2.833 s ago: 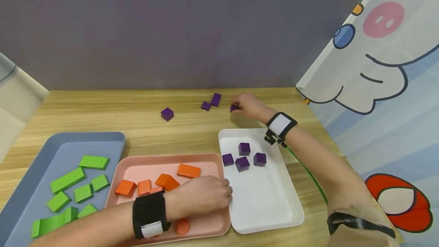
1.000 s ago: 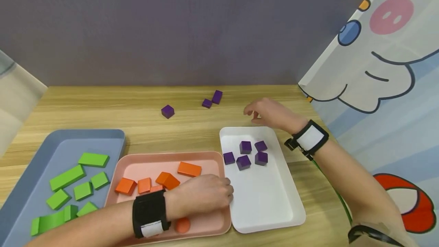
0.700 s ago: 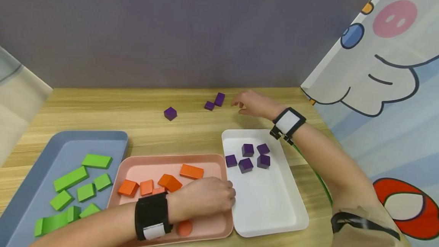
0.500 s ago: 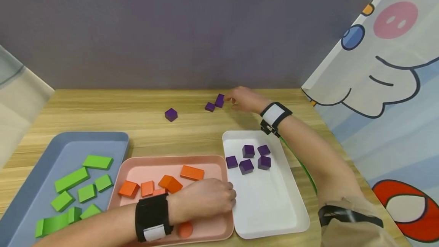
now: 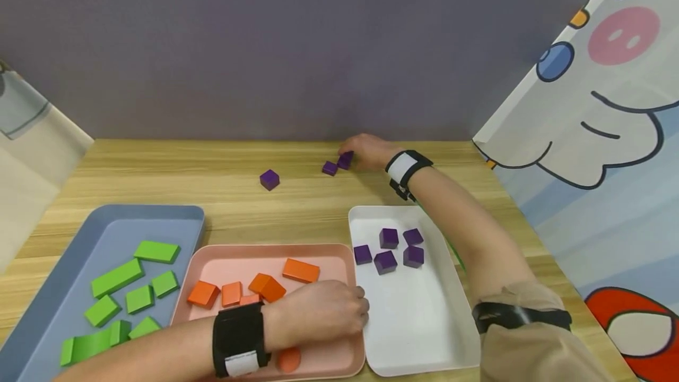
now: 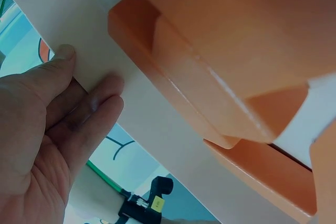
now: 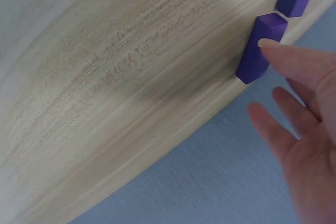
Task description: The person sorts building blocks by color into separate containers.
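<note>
At the back of the table, my right hand (image 5: 368, 151) pinches an upright-leaning purple block (image 5: 346, 160); the right wrist view shows the thumb (image 7: 270, 44) against its face, the other fingers spread. A smaller purple block (image 5: 330, 168) lies beside it, and a purple cube (image 5: 269, 180) sits farther left. My left hand (image 5: 318, 314) rests, fingers loosely curled, at the right rim of the pink tray (image 5: 249, 258), which holds orange blocks (image 5: 300, 270). In the left wrist view nothing shows between its thumb and fingers. Several purple blocks (image 5: 385, 262) lie in the white tray (image 5: 419, 317).
On the left stands a blue-grey tray (image 5: 122, 231) with several green blocks (image 5: 117, 277). A dark grey panel (image 5: 286, 46) closes off the table's back edge, and a printed curtain (image 5: 583, 205) hangs along the right side.
A purple block has joined the others in the white tray. My right hand has moved back left to another purple block, which now leans between its fingers. My left hand has stayed in place.
</note>
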`<state>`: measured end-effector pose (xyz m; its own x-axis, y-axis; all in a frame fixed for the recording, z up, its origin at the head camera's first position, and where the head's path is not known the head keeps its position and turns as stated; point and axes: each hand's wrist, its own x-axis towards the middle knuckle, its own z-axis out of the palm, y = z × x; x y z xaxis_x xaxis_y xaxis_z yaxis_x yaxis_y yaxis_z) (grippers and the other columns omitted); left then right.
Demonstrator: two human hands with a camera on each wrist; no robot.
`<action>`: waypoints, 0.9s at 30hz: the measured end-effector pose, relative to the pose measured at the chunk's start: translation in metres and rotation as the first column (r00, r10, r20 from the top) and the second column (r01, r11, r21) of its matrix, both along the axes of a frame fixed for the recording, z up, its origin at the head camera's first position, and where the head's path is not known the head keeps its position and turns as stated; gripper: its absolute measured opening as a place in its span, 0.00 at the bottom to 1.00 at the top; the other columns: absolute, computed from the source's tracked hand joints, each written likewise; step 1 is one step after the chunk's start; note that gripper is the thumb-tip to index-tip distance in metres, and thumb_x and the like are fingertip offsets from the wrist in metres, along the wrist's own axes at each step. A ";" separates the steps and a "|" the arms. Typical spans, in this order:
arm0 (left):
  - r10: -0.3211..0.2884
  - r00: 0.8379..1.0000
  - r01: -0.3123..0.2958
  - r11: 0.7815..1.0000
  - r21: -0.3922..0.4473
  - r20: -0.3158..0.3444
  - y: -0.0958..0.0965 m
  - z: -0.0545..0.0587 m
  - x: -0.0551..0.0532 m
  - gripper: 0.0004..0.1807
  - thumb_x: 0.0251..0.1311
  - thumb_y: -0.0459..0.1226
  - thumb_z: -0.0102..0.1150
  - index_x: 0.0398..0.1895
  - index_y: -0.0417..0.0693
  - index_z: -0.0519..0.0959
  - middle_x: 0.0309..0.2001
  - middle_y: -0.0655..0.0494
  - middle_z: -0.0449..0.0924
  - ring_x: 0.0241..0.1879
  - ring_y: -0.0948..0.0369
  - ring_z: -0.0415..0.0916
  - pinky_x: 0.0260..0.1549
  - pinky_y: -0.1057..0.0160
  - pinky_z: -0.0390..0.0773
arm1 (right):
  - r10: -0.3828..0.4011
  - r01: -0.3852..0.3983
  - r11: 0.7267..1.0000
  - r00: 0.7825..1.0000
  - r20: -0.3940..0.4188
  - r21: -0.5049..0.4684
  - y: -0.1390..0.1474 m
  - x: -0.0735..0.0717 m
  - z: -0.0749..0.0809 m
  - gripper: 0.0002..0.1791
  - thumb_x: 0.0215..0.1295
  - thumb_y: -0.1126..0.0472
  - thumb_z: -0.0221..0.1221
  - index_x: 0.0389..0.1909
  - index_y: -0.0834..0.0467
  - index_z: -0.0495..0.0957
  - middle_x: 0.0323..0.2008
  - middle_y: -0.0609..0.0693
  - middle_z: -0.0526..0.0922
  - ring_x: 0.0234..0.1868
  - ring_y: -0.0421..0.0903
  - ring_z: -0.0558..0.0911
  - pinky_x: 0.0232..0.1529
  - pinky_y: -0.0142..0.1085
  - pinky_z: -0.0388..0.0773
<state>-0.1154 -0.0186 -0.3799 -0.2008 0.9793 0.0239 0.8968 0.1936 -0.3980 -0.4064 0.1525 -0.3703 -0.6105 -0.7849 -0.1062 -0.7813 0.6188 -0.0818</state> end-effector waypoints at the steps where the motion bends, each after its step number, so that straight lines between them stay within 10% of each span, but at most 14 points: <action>1: 0.001 1.000 -0.001 1.000 0.001 0.008 0.000 0.000 0.000 0.07 0.63 0.41 0.59 0.33 0.69 0.80 0.29 0.73 0.77 0.30 0.71 0.70 0.24 0.76 0.68 | 0.009 -0.009 1.000 1.000 0.000 -0.004 -0.001 -0.001 -0.001 0.27 0.50 0.73 0.68 0.55 0.63 0.79 0.57 0.60 0.82 0.59 0.59 0.80 0.64 0.48 0.74; 17: 0.014 0.999 -0.013 1.000 -0.009 0.037 -0.002 0.002 -0.001 0.07 0.63 0.40 0.60 0.34 0.68 0.81 0.29 0.72 0.78 0.30 0.72 0.70 0.25 0.77 0.69 | -0.020 0.022 0.996 0.999 -0.030 0.091 0.005 -0.002 -0.016 0.13 0.59 0.59 0.69 0.44 0.58 0.84 0.43 0.53 0.87 0.43 0.50 0.84 0.49 0.44 0.80; 27: 0.002 1.000 -0.002 1.000 0.002 0.030 -0.005 0.005 -0.001 0.08 0.63 0.40 0.59 0.34 0.69 0.81 0.29 0.72 0.77 0.30 0.72 0.69 0.26 0.78 0.68 | -0.016 0.014 0.999 0.998 -0.057 -0.032 0.033 0.034 0.008 0.14 0.61 0.61 0.67 0.47 0.60 0.84 0.42 0.55 0.86 0.44 0.51 0.84 0.48 0.44 0.80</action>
